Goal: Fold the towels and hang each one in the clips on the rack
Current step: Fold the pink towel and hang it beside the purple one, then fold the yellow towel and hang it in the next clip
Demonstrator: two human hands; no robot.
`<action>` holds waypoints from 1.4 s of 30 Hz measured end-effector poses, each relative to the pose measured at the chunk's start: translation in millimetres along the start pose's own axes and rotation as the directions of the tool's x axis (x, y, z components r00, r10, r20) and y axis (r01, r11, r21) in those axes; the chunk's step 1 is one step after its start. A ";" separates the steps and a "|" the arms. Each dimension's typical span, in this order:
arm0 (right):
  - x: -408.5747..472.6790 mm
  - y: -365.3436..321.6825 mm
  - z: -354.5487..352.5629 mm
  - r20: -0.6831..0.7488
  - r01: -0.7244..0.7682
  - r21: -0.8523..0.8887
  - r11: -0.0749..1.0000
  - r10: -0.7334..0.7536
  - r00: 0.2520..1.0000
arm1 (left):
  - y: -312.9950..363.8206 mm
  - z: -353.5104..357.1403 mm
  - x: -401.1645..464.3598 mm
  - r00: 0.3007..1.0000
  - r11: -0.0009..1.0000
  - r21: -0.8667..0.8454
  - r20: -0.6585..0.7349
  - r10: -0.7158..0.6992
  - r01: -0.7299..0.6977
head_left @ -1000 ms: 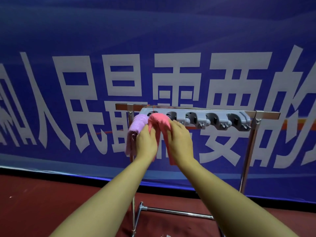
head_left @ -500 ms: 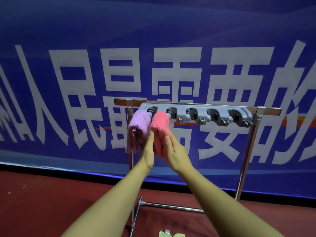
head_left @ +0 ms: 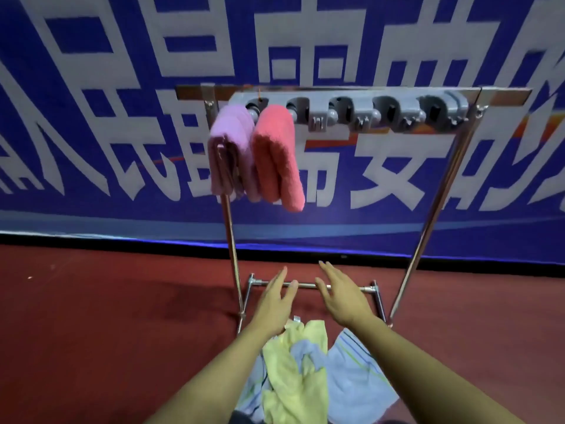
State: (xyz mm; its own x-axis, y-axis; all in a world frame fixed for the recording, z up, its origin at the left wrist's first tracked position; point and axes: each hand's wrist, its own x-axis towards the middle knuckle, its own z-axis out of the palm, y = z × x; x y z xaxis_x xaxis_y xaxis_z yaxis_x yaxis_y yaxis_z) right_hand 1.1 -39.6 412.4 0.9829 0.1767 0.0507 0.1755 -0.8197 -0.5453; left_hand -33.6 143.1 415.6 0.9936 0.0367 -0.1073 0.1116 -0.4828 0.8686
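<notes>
Two folded towels hang side by side at the left end of the rack (head_left: 440, 185): the purple towel (head_left: 229, 148) in the first clip, the pink towel (head_left: 276, 154) in the second. Three grey clips (head_left: 388, 113) to the right are free. Left hand (head_left: 275, 304) and right hand (head_left: 342, 298) hover low, fingers spread and holding nothing, above the heap of yellow and blue towels (head_left: 296, 371) on the red floor (head_left: 107, 316).

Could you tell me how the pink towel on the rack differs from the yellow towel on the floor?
The pink towel is folded into a neat strip; the yellow towel lies crumpled. The pink towel hangs from a clip on the grey clip bar, beside a purple towel, while the yellow towel sits in a heap with blue towels, not yet hung. Both are soft terry cloth, and neither hand touches them.
</notes>
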 end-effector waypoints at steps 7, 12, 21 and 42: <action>-41.4 96.4 63.8 0.306 -0.027 -0.245 0.969 0.104 0.946 | -105.2 61.3 -0.7 0.945 0.918 0.391 0.272 -0.182 0.064; -57.0 157.6 129.2 0.380 -0.116 -0.248 0.962 0.207 0.902 | -167.7 99.6 18.5 0.874 0.885 0.449 0.375 -0.310 0.121; -67.3 225.0 254.1 0.604 -0.132 -0.275 0.952 0.278 0.747 | -258.3 142.7 75.3 0.756 0.829 0.551 0.499 -0.423 0.100; -63.1 267.8 389.1 0.395 -0.020 -0.134 0.991 0.072 0.916 | -377.6 230.0 60.3 0.580 0.697 0.691 0.652 -0.488 -0.191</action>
State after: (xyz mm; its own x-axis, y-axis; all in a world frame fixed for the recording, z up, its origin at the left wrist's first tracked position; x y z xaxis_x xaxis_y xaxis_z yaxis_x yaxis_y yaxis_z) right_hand -35.3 -58.2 -62.3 0.8910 0.3183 -0.3236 0.1614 -0.8885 -0.4295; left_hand -20.3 126.4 -30.1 0.5087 -0.3140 -0.8017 -0.1255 -0.9482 0.2917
